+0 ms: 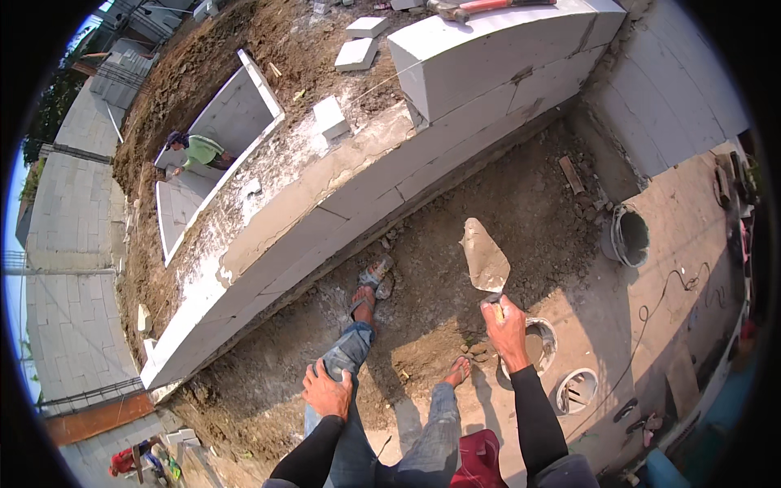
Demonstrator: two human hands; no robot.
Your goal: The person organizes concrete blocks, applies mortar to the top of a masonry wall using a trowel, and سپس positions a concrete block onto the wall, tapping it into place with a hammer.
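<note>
My right hand (508, 329) is closed round the handle of a pointed trowel (486, 259), its blade coated with grey mortar and aimed away from me. Beneath that hand stands a bucket (547, 346) with mortar inside, partly hidden by my wrist. My left hand (327, 392) rests on my left thigh, fingers spread over the jeans, holding nothing. Ahead and to the left runs a low wall of pale blocks (325, 236). A layer of mortar (313, 189) covers part of its top, next to a raised block (455, 69) at the right end.
A hammer (480, 8) with a red handle lies on the raised block. Loose white blocks (329, 118) sit beyond the wall. In a block-lined pit, a person in green (199, 151) bends down. A bucket of sticks (577, 391) and an upright bucket (628, 236) stand at right, near a cable (644, 313).
</note>
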